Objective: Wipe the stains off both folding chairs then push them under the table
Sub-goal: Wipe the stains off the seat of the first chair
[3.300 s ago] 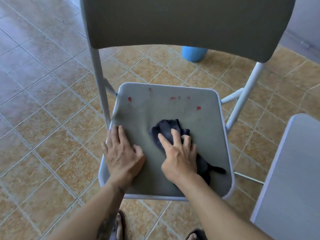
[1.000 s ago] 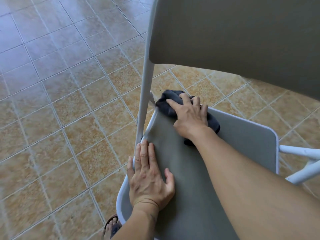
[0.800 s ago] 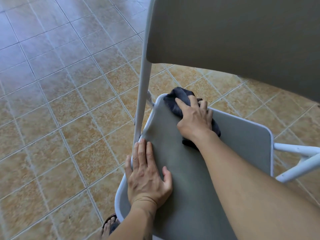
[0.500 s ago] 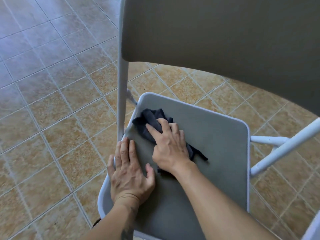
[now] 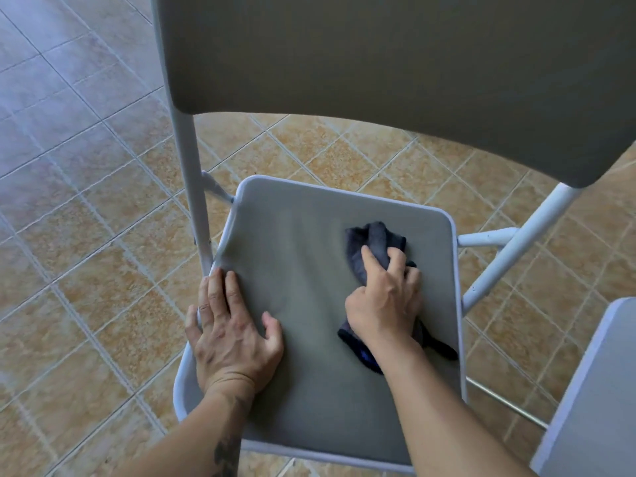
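A white-framed folding chair with a grey seat (image 5: 303,270) stands in front of me, its grey backrest (image 5: 395,63) filling the top of the view. No red stains show on the visible seat. My right hand (image 5: 385,297) presses a crumpled dark blue cloth (image 5: 373,241) onto the right side of the seat. My left hand (image 5: 230,325) lies flat, fingers spread, on the seat's front left edge.
Tan and grey floor tiles (image 5: 86,235) surround the chair. At the lower right edge is a pale grey-white panel (image 5: 599,390); I cannot tell what it belongs to. The chair's white legs and crossbar (image 5: 509,259) stick out on the right.
My right hand has dragged the cloth from the seat's back left corner across to the right side. The red stains seen earlier are gone. My left hand has stayed on the seat's left edge.
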The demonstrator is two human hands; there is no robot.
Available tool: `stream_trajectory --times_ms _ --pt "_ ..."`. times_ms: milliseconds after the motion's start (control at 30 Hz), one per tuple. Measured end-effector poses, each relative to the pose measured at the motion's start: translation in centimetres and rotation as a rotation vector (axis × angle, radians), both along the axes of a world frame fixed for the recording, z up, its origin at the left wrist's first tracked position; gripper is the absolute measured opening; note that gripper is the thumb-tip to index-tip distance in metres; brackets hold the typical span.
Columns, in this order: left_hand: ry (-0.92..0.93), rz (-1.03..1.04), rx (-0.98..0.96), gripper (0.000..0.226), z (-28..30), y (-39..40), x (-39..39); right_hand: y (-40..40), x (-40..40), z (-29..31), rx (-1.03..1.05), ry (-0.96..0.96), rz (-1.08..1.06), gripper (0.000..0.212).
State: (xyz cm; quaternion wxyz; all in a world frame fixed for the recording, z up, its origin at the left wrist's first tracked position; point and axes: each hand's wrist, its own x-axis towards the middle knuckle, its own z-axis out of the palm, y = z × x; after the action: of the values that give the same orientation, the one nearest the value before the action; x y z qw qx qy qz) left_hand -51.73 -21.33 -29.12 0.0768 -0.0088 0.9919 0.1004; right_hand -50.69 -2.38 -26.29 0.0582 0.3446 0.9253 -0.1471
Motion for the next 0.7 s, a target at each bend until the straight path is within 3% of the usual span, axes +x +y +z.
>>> stream_trajectory --times_ms 167,267,333,533,700 --pt "-0.007 -0.005 -0.01 0.085 -0.2 -0.1 0.1 -6.7 -2.1 -0.3 -0.081 0.007 0.591 0.071" --pt "0.012 0.004 0.0 0.084 -0.2 0.0 0.0 -3.8 -5.6 -1.2 -0.023 -0.02 0.691 0.069" --pt "0.01 0.004 0.004 0.083 -0.1 0.1 0.1 -0.2 -7.0 -1.5 0.034 -0.024 0.606 0.073" --pt "0.007 0.003 -0.009 0.083 -0.1 0.1 0.1 10.0 -4.0 -1.4 0.172 -0.088 0.089 0.08" --pt "0.0 0.006 -0.008 0.083 0.0 0.1 0.1 7.5 -1.8 -1.1 0.172 -0.104 -0.044 0.073"
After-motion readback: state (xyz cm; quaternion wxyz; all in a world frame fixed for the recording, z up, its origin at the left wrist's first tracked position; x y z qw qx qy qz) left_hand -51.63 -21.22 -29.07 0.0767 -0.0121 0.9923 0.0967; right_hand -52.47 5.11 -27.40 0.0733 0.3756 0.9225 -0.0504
